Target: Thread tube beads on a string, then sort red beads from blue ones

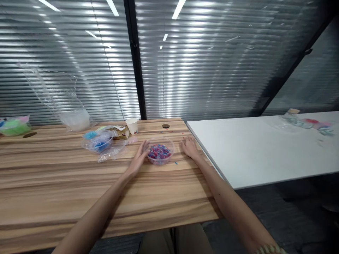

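Note:
A clear round plastic bowl [159, 162] stands on the wooden table, with many small red, blue and purple pieces [159, 151] inside it. Against the bowl's left side rests my left hand [139, 157], fingers stretched along its outer wall and not wrapped round it. My right hand [189, 147] lies palm down on the tabletop, a little to the right of the bowl and apart from it, fingers extended and nothing visible in it. Loose small pieces [176, 163] are scattered on the wood near the bowl and behind it.
Left of the bowl are clear plastic packs with blue contents [99, 141], a gold-brown packet [122, 132] and a paper cup [131, 126]. A clear bag [75, 119] and green pack [14, 127] sit farther left. A white table [259, 151] adjoins at right, bearing a cork-topped jar [290, 115].

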A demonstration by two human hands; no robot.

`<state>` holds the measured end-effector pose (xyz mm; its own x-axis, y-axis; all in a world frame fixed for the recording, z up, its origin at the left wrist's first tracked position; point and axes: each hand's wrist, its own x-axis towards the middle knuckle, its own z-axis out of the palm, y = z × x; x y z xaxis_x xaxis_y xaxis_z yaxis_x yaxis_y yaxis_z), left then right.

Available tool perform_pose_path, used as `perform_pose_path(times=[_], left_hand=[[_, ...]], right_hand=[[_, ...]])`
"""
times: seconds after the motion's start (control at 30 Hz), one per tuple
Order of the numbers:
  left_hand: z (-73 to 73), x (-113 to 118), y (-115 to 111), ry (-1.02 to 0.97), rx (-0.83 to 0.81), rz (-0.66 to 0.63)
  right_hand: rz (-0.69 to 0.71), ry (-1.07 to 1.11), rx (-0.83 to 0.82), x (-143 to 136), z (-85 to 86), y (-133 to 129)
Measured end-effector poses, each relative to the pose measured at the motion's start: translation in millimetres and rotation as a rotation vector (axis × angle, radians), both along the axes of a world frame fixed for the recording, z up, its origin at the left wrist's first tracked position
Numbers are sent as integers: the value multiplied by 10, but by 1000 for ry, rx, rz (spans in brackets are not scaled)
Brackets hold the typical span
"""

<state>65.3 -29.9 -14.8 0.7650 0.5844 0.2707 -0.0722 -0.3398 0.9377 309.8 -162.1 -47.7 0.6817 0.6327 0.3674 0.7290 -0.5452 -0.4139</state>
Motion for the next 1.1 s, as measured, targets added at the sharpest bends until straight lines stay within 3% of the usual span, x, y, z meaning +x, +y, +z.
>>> perform_pose_path(times=[0.07,0.13,0.2,0.27,0.37,0.47,0.57,0.7,0.87,1.1], left_hand=[[-42,25,9,30,61,-13],[-83,72,124,117,212,76],[-121,157,344,243,462,183],[-149,279,612,388,758,205],[-176,489,943,419,839,226],[-207,657,1089,436,867,287],[-245,734,1091,447,886,347],[-267,725,1015,414,925,331],[-238,703,885,406,1033,134],[-152,738,594,444,926,-166]], right_hand=[[19,-34,-83,35,-60,82],[25,-58,-135,94,-86,165],[23,-81,-168,168,-86,238],[13,-98,-195,239,-75,307],[45,-114,-175,333,-43,427],[193,-88,-52,438,26,592],[315,-35,14,578,134,800],[297,-1,56,794,268,1096],[232,59,83,975,297,1480],[158,128,22,971,133,2009]])
